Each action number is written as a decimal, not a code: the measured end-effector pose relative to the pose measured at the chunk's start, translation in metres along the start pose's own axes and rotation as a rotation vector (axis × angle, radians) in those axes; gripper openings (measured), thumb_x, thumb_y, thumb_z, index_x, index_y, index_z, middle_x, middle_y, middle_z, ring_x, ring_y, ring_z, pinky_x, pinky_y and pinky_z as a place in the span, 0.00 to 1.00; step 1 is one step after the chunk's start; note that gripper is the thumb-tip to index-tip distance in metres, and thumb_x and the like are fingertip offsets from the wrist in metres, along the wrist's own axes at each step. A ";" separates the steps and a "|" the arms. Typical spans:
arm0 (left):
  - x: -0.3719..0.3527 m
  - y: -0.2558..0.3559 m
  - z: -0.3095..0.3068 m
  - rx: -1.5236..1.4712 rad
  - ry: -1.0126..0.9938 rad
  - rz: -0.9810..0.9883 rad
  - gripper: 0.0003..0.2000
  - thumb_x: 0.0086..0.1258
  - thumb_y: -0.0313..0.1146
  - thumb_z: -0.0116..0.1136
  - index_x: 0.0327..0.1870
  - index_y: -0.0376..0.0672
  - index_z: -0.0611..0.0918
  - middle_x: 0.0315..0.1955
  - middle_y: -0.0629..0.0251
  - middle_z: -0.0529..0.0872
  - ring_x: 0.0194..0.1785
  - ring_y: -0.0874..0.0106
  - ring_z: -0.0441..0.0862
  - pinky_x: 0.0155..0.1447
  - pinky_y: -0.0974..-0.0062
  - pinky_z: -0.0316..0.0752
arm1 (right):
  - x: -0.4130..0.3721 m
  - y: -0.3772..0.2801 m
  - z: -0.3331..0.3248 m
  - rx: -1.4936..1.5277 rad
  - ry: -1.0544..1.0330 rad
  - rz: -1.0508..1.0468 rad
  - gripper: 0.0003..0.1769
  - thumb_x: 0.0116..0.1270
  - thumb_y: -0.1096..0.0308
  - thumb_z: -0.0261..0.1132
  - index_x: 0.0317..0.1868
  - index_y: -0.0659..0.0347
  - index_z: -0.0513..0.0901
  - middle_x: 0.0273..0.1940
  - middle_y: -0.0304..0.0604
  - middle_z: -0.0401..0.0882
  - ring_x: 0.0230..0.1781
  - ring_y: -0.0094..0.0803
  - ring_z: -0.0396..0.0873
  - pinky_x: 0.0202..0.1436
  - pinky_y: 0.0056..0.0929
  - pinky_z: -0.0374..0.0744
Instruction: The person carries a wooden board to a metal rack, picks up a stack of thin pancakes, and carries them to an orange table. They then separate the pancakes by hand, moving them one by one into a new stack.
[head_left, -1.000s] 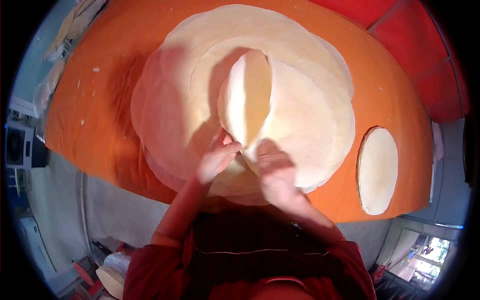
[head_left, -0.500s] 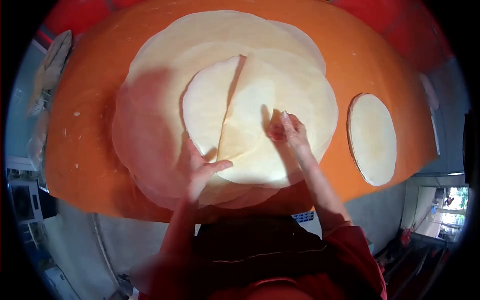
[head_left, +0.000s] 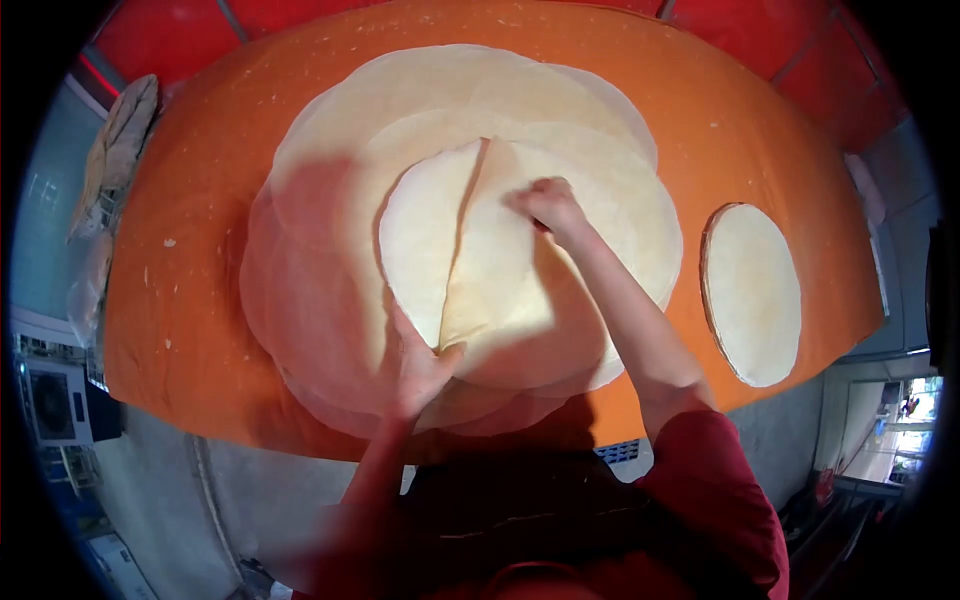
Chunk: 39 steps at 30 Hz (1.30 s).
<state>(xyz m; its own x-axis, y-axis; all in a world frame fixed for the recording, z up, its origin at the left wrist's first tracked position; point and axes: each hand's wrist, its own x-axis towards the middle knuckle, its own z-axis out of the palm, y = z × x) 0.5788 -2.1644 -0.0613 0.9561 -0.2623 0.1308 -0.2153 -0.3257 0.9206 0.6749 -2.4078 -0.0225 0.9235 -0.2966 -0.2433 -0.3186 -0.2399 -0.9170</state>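
A stack of thin, round, pale sheets, which look like dough or flatbread (head_left: 415,225), lies in the middle of wide, overlapping pale sheets. Over its right part lies a top sheet (head_left: 500,240) with a straight, slightly raised left edge. My left hand (head_left: 425,370) grips the stack's near left rim, its thumb on top by the lower end of that edge and its fingers along the side. My right hand (head_left: 555,205) is closed like a fist above the upper right part of the top sheet. Its fingertips are partly hidden and slightly blurred.
An orange cloth (head_left: 180,300) covers the table under the sheets. To the right lies another round pale stack (head_left: 752,295). A rolled beige cloth (head_left: 120,140) sits beyond the left edge, and red panels (head_left: 740,35) stand at the back.
My right hand has moved away from me and slightly left over the top sheet, turning into a fist. My left hand stays at the stack's rim. The whole view has shifted slightly.
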 end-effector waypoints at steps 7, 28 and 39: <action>0.001 -0.044 0.010 -0.162 0.226 -0.060 0.30 0.59 0.29 0.53 0.60 0.33 0.53 0.55 0.49 0.59 0.57 0.62 0.61 0.59 0.69 0.58 | -0.038 -0.022 -0.008 -0.186 0.226 -0.490 0.20 0.57 0.57 0.60 0.38 0.69 0.74 0.30 0.46 0.76 0.31 0.36 0.75 0.36 0.29 0.74; 0.047 0.012 -0.022 -1.313 -0.230 -0.773 0.17 0.64 0.35 0.46 0.51 0.34 0.69 0.48 0.57 0.74 0.51 0.65 0.71 0.53 0.65 0.69 | -0.177 0.116 -0.073 1.357 0.070 0.273 0.30 0.59 0.45 0.53 0.47 0.67 0.66 0.36 0.51 0.76 0.35 0.33 0.77 0.40 0.27 0.76; 0.071 -0.053 -0.064 -0.297 0.021 -0.357 0.20 0.62 0.31 0.47 0.54 0.34 0.63 0.44 0.57 0.74 0.46 0.65 0.74 0.48 0.72 0.71 | -0.155 0.120 -0.062 1.071 0.391 0.313 0.13 0.56 0.77 0.57 0.43 0.69 0.68 0.43 0.51 0.74 0.45 0.32 0.74 0.50 0.24 0.73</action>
<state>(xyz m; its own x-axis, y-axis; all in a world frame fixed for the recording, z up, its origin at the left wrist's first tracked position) 0.6710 -2.1074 -0.0769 0.9646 -0.1616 -0.2086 0.1912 -0.1168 0.9746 0.4802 -2.4483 -0.0748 0.6495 -0.5123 -0.5619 -0.0057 0.7356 -0.6773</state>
